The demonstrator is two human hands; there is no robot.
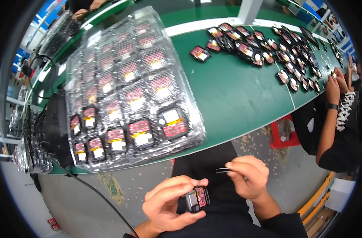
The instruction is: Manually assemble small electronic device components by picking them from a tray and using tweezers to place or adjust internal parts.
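My left hand (165,204) is closed around a small black device housing (197,199), with a red circuit board and a silvery part showing in its open face. Pinched in my right hand (248,176) is a pair of metal tweezers (223,170), their tips pointing left, a little above and apart from the housing. Both hands are over my lap, in front of the table edge. Beyond them, a clear plastic blister tray (191,115) holds rows of similar housings; the nearest ones, such as this housing (173,122), show red boards, yellow strips and white parts.
Many similar housings (248,49) lie heaped on the green table (216,103) at the far right. A black cable (97,192) runs down at left. Another person's arm (328,119) works at the right, near a red stool (282,135). Small bits litter the floor.
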